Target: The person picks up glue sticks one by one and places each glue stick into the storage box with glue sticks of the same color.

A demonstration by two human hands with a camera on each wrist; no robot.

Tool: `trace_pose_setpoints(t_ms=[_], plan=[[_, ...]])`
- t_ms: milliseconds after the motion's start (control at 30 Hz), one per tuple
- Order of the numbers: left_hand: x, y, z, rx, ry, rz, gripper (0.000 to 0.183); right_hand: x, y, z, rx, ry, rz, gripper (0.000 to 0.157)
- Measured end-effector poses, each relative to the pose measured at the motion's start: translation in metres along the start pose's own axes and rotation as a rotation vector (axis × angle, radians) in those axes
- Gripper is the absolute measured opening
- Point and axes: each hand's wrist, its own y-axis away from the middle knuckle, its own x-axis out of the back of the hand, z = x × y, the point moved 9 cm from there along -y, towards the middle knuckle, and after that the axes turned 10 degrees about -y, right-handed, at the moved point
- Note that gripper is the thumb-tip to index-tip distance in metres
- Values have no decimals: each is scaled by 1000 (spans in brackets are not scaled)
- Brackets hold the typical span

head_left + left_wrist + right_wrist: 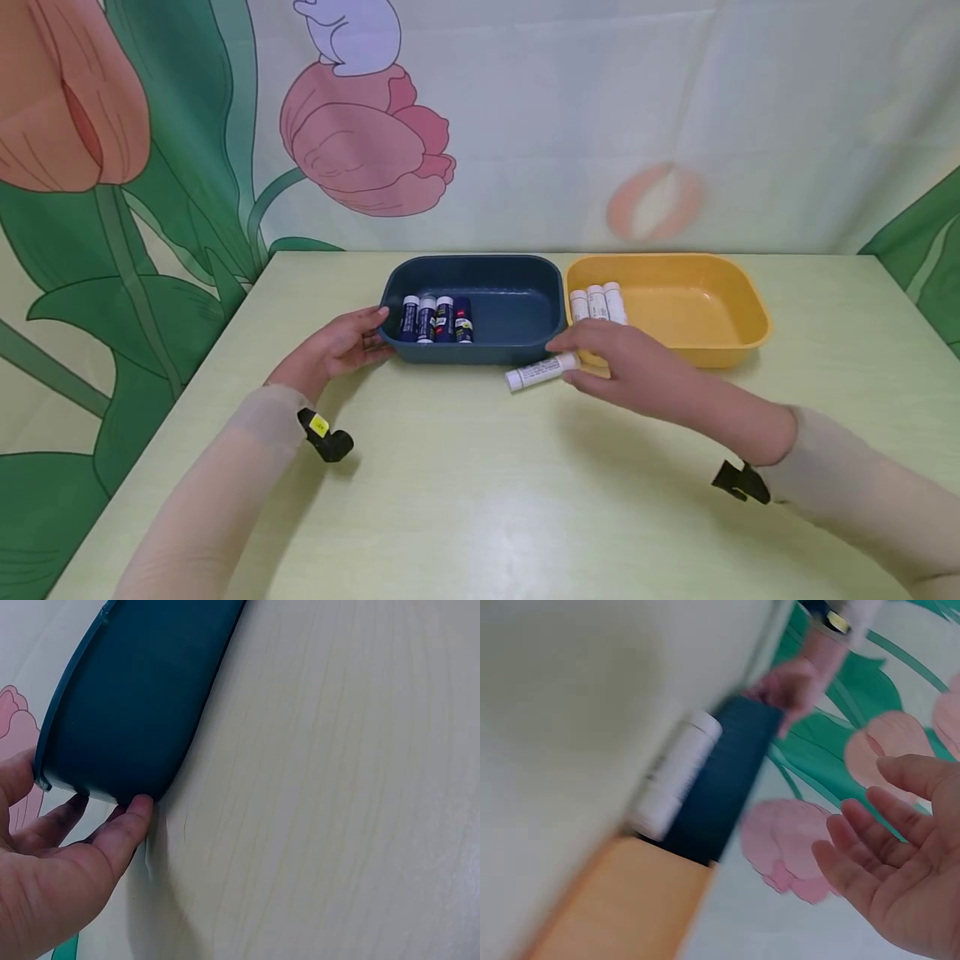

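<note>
My left hand [341,343] rests its fingertips against the left end of a dark blue tray [487,354]. The left wrist view shows those fingers [135,817] at the tray's outer wall. In the blue tray lie several dark-labelled glue sticks [444,321] with white caps, side by side. A white glue stick [534,373] is in front of the trays, slanted. Over its right end reaches my right hand [630,362], thumb and fingers apart. In the right wrist view the fingers are spread, well apart from the white glue stick [676,776].
Against the blue tray's right side stands a yellow tray [720,354], with 3 white glue sticks [597,302] at its left end. Both sit toward the back of the pale table [465,500]. A flower-printed cloth [540,125] hangs behind.
</note>
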Motion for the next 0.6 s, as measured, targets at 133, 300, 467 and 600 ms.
trace_pose_setpoints(t_ms=[133, 300, 467, 600], plan=[[4, -2, -2, -24, 20, -22, 72, -24, 7, 7, 25, 133, -41, 36], [1, 1, 1, 1, -3, 8, 66, -46, 6, 18, 26, 264, -59, 42], [-1, 3, 2, 29, 21, 22, 63, -61, -4, 24, 35, 368, -88, 45], [-1, 1, -1, 33, 30, 23, 63, -68, -13, 30, 20, 408, -106, 44]])
